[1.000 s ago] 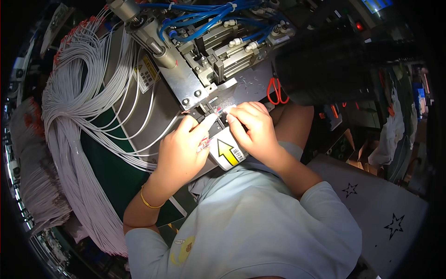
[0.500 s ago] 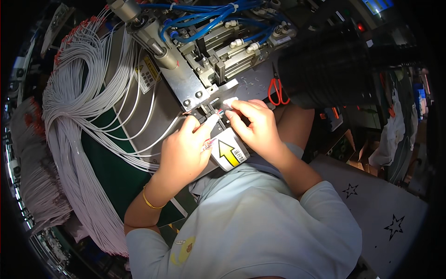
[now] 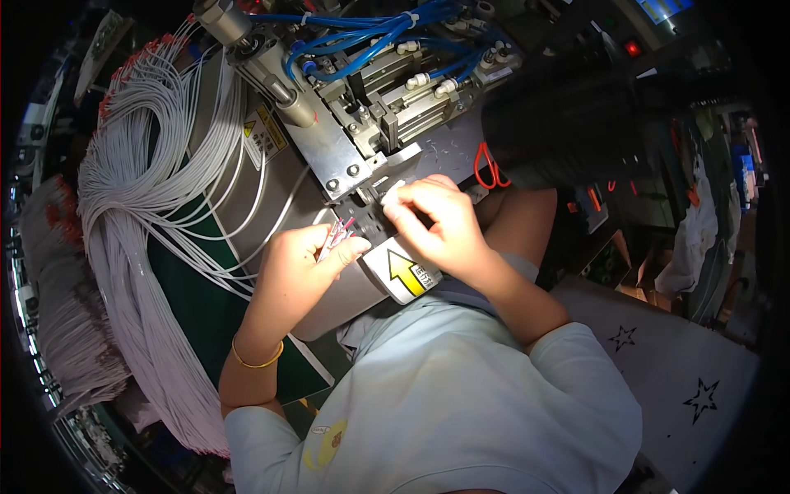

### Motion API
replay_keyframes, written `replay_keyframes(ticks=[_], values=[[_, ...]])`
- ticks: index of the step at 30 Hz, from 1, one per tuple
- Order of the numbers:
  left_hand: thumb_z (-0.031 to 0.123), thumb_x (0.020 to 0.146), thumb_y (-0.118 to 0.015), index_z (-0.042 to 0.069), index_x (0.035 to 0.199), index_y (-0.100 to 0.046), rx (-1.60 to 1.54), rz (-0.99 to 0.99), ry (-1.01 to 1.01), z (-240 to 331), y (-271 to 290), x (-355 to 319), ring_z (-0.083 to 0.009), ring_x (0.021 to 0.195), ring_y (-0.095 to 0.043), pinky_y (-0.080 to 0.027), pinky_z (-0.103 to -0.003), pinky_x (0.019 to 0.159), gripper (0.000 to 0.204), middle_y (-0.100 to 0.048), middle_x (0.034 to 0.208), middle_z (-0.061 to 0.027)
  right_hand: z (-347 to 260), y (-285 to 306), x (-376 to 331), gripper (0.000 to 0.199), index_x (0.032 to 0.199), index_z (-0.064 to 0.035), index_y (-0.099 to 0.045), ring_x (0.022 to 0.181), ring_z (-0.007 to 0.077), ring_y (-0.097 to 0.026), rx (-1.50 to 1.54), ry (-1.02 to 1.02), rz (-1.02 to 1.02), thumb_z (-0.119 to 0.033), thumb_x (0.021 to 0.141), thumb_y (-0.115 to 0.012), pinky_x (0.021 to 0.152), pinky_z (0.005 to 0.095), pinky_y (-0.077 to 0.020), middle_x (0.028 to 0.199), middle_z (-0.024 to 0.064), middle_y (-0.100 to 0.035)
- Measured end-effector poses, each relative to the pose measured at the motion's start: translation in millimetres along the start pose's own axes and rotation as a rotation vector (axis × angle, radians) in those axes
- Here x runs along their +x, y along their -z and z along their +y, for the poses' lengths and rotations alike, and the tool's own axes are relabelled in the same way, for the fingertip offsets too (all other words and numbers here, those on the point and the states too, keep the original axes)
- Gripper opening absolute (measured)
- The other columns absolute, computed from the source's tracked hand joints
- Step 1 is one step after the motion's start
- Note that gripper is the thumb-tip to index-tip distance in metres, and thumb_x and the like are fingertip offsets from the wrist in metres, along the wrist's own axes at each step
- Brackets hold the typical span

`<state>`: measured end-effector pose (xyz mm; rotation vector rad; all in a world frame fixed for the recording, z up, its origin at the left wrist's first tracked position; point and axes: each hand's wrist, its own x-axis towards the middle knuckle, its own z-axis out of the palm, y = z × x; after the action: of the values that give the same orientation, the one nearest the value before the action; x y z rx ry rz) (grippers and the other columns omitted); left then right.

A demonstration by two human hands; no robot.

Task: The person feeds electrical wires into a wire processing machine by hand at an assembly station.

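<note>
My left hand [image 3: 298, 267] is closed around a cable end, whose thin red and white wires [image 3: 336, 237] stick up between thumb and fingers. Farther right, my right hand [image 3: 440, 221] pinches a small white piece [image 3: 392, 194] at the front of the metal machine [image 3: 325, 152]. What kind of piece it is, I cannot make out, as my fingers cover part of it. Between the hands lies the dark slotted fixture [image 3: 370, 221]. A white block with a yellow arrow [image 3: 403, 267] stands just below it.
A thick bundle of grey cables [image 3: 115, 193] with red tips hangs at the left. Blue air hoses [image 3: 362, 49] run across the machine's top. Red-handled scissors [image 3: 490, 166] lie to the right, beside a large black cylindrical object [image 3: 568, 123]. Small clippings [image 3: 448, 152] are scattered behind my right hand.
My left hand has drawn back to the left and nearer to me, taking the wires away from the fixture. My right hand has shifted slightly left and nearer.
</note>
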<state>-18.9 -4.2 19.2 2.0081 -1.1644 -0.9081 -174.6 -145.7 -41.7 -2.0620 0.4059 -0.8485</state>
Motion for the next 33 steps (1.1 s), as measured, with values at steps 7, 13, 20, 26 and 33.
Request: replay_keyframes(ticks=[7, 13, 20, 26, 33], values=[[0.012, 0.086, -0.07, -0.004, 0.084, -0.066, -0.142, -0.071, 0.039, -6.9, 2.6, -1.0, -0.0046, 0.064, -0.051, -0.042, -0.023, 0.056, 0.016, -0.061, 0.069, 0.0006, -14.3, -13.0, 7.7, 0.008, 0.082, -0.006, -0.064, 0.071, 0.022, -0.058, 0.11, 0.126, -0.057, -0.013, 0.08, -0.068, 0.073, 0.0336, -0.0407, 0.076, 0.0034, -0.062], [0.008, 0.085, -0.069, -0.004, 0.083, -0.064, -0.118, -0.028, -0.112, -11.3, 1.6, -1.1, -0.0048, 0.066, -0.05, -0.041, -0.023, 0.058, 0.012, -0.059, 0.072, 0.0, -6.7, -11.7, 3.9, 0.006, 0.081, -0.006, -0.063, 0.072, 0.0226, -0.058, 0.245, 0.064, -0.105, -0.011, 0.079, -0.066, 0.073, 0.033, -0.0411, 0.075, 0.0037, -0.062], [0.004, 0.082, -0.068, -0.001, 0.082, -0.059, -0.04, 0.105, -0.146, 6.4, -8.0, -4.4, -0.0088, 0.06, -0.043, -0.037, -0.025, 0.054, 0.01, -0.049, 0.069, -0.0034, -15.7, -3.2, 6.9, 0.01, 0.087, -0.0014, -0.066, 0.068, 0.0196, -0.056, 0.277, 0.04, -0.125, -0.004, 0.078, -0.069, 0.062, 0.0278, -0.0437, 0.077, 0.007, -0.061], [0.003, 0.083, -0.067, 0.001, 0.084, -0.061, -0.434, 0.019, -0.02, 4.2, -11.7, -3.5, -0.0074, 0.057, -0.041, -0.034, -0.024, 0.051, 0.006, -0.049, 0.069, -0.0026, -24.3, -0.2, 5.3, 0.009, 0.087, -0.0018, -0.066, 0.063, 0.016, -0.053, 0.426, -0.117, -0.146, -0.002, 0.079, -0.068, 0.051, 0.0237, -0.0392, 0.072, 0.0062, -0.057], [0.006, 0.088, -0.065, -0.001, 0.086, -0.062, 0.085, 0.099, -0.326, 3.6, -16.3, -5.1, -0.0002, 0.062, -0.038, -0.032, -0.02, 0.053, 0.008, -0.049, 0.072, 0.0056, -22.3, 2.4, 11.9, 0.008, 0.078, -0.0031, -0.062, 0.058, 0.0208, -0.05, 0.003, 0.153, -0.18, -0.007, 0.075, -0.068, 0.062, 0.0305, -0.0397, 0.07, 0.0079, -0.055]])
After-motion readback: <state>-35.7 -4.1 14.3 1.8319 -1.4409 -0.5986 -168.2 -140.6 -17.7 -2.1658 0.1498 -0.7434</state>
